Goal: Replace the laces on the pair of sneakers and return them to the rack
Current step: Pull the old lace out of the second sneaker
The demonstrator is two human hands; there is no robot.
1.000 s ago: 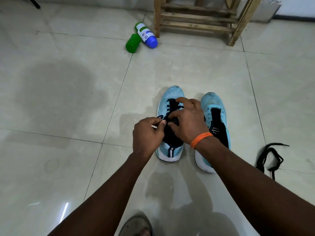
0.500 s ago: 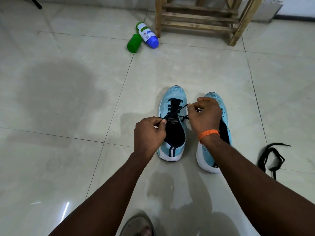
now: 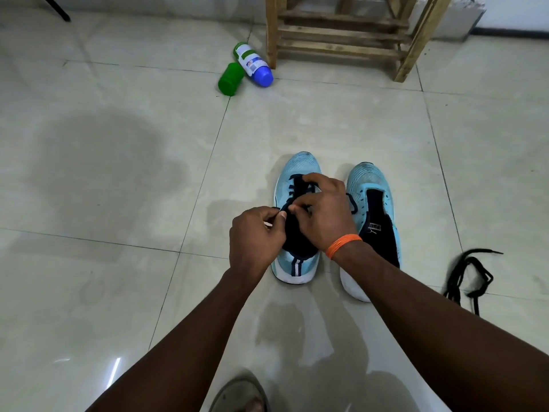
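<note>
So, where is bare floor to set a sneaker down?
Free: the wide tiles left of the laced light blue sneaker, before the green plastic bottle; also between both toes and the wooden rack. Crowded: right of the unlaced sneaker, where loose black laces lie.

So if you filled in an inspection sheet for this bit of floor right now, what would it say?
Surface: pale glossy tiled floor, darker patch at left.
Job's things: half-laced sneaker carrying a dark lace; other sneaker beside it, eyelets bare; spare lace loose on the floor at right; wooden rack behind.
Clutter: green bottle and blue-capped bottle beside the rack.
Grips: left hand and right hand both pinch the lace over the half-laced sneaker.
Cables: nothing seen.
Surroundings: white wall past the rack; a sandalled foot at the bottom edge.
</note>
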